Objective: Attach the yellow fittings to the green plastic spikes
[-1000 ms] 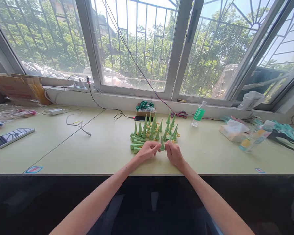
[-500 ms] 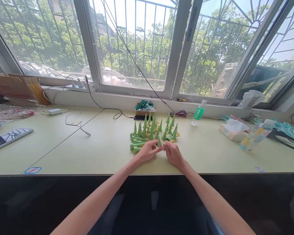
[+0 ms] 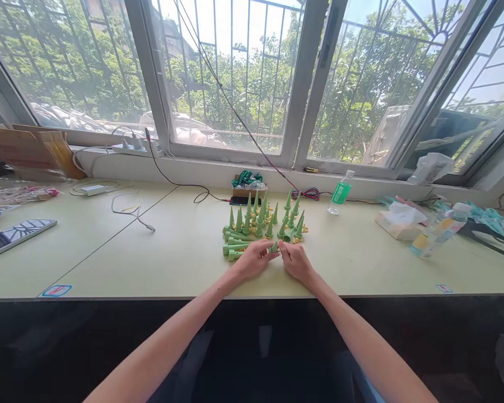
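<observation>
Tilted since half a second ago, the green cone (image 3: 274,248) now shows much shorter between the left hand (image 3: 253,259) and the right hand (image 3: 297,263). Left fingers grip it; the right fingers are curled in close beside it, though whether they pinch anything I cannot tell. Just beyond, green spikes (image 3: 259,230) stand upright on the table (image 3: 151,268), with green tubes (image 3: 235,247) lying to their left. Behind them lies a phone (image 3: 246,201).
</observation>
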`<state>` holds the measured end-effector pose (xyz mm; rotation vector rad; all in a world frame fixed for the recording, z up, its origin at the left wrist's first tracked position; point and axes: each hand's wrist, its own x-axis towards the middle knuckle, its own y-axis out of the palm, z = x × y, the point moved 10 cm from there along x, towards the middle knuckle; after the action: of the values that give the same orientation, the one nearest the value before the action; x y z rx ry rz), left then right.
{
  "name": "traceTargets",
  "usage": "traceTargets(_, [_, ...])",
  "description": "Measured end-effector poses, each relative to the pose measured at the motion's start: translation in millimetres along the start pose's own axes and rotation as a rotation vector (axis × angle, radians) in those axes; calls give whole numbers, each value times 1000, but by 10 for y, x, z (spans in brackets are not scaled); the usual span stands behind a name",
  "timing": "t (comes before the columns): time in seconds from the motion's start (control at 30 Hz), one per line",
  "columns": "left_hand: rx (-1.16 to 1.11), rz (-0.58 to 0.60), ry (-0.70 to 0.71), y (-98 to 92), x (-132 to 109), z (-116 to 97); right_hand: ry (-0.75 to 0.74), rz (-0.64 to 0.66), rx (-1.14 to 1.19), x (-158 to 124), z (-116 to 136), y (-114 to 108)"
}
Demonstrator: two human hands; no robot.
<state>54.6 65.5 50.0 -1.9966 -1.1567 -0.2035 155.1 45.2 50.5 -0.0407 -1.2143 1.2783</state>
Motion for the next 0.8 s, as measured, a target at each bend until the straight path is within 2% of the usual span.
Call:
traceTargets(0.1, [-30,-12,-15,-13,1,11,13,-2,-8,5,-13,1])
traceTargets(0.37, [-171,-49,-163,-25,-8,152,35,-1,-8,-1,-47,-7])
traceTargets(0.67, [-371,-84,-217,-22,0,217,2,-187,16,-26,-36,-209])
traceTargets(0.8, [-409,-57,-222,-8,-2,159,-28,-127,38,-20,4,-159])
